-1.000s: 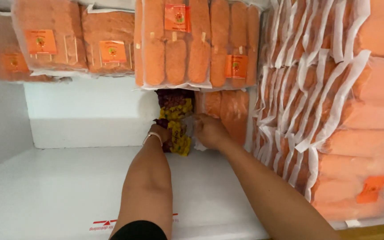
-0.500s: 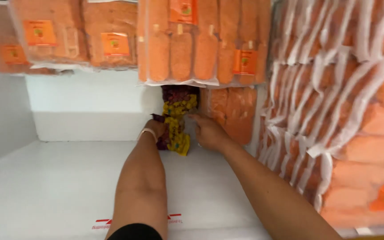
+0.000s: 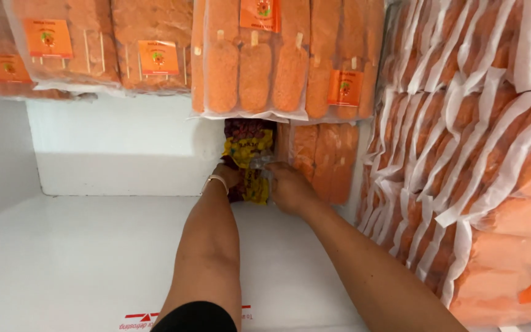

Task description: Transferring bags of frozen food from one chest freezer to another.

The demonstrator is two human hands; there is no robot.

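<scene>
Both hands reach into a white chest freezer. The left hand and right hand have fingers clenched around a yellow-and-maroon packet at 12 o'clock, wedged beneath the orange breaded-stick packs. More orange packs stack at 3 o'clock.

Orange breaded sticks in clear packs hang above the white freezer floor. More packs stack right of that floor
</scene>
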